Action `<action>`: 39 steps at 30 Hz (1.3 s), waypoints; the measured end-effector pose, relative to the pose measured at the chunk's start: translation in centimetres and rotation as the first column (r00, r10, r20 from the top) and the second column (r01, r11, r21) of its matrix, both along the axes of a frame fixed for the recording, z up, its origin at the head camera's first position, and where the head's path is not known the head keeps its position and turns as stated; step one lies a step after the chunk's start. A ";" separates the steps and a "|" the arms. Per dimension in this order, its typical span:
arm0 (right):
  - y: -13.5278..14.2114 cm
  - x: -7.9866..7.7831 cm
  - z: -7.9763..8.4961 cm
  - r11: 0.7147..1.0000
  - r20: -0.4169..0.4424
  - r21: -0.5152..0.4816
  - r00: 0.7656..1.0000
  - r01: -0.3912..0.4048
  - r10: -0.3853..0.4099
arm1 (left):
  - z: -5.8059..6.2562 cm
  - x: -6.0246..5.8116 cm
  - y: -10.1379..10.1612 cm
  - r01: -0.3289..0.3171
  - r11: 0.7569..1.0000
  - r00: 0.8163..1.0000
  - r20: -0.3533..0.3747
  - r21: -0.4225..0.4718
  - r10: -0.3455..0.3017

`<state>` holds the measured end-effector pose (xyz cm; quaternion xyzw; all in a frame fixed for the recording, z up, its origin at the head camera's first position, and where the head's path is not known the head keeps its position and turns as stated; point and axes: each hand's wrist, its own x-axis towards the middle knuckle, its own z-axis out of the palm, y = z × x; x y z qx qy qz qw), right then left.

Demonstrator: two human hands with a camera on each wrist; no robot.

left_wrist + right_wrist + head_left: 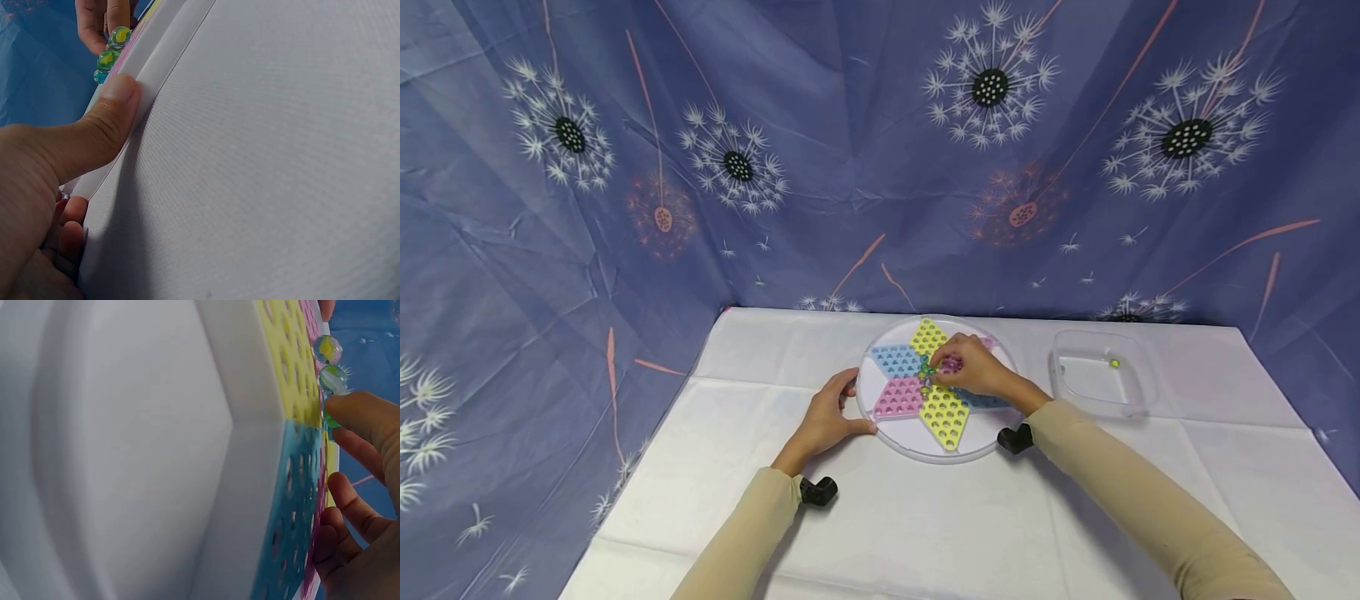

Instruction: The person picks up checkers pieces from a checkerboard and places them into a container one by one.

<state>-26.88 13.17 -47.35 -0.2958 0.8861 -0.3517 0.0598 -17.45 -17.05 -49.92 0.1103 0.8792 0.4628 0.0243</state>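
Note:
A round white Chinese checkers board (895, 433) with a star of yellow, pink and blue hole fields lies on the table. My left hand (827, 418) grips the board's left rim, thumb on the near side and fingers farther back. Over the board's middle, my right hand (973, 367) pinches a green marble (332, 420) between thumb and index finger. Its other fingers are bent above the blue and pink fields. Beside the pinched one, glass marbles (332, 379) with yellow and green swirls sit in a row on the board. The right hand partly hides the pink field behind it.
A clear plastic box (1101, 407) stands right of the board, with a yellow-green marble (1115, 363) inside. White cloth (880, 533) covers the table. A blue curtain (850, 167) with dandelion prints hangs right behind the table's back edge.

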 end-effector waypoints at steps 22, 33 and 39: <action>-0.2 0.3 0.2 1.000 -0.029 0.020 1.000 0.004 -0.003 | 0.0 -0.1 0.1 -0.008 1.000 1.000 -0.024 -0.006 0.008; -0.2 0.2 0.1 1.000 -0.035 0.009 0.999 -0.013 0.014 | -0.1 0.0 0.1 -0.009 1.000 1.000 -0.015 -0.008 0.009; 0.1 0.1 0.3 0.999 -0.039 -0.016 0.999 -0.029 0.029 | 0.1 0.1 0.1 -0.001 1.000 1.000 -0.023 -0.011 0.000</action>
